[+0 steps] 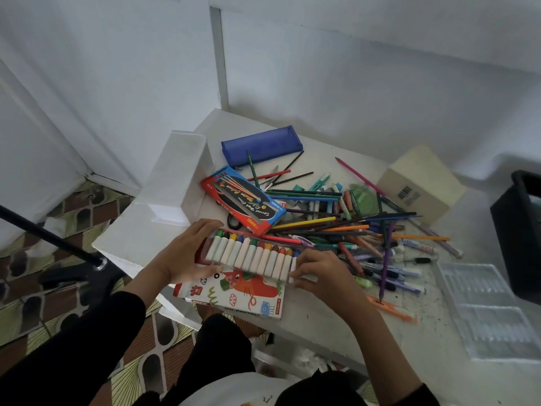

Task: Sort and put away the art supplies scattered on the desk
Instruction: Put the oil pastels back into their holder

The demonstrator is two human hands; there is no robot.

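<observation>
Lower centre, above the bench (322,320), left hand (187,253) fingers are clamping the tray (248,254) end; right hand (322,276) fingers are pinching a pastel (306,277); likely light, flimsy, crumbly, needing both ends held

White desk (316,323), blue pencil case (261,145), red pencil box (246,200), heap of pencils and pens (351,227), cream box (421,183), clear plastic tray (483,303)

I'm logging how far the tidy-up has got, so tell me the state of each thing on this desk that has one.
Pastel tray: holds a row of pastels, over the pastel box.
Left hand: grips the tray's left end.
Right hand: pinches the end pastel.
Pencil box: shut.
Blue pouch: flat, zip unclear.
Loose pencils: scattered in a pile.
Clear insert: empty.
</observation>
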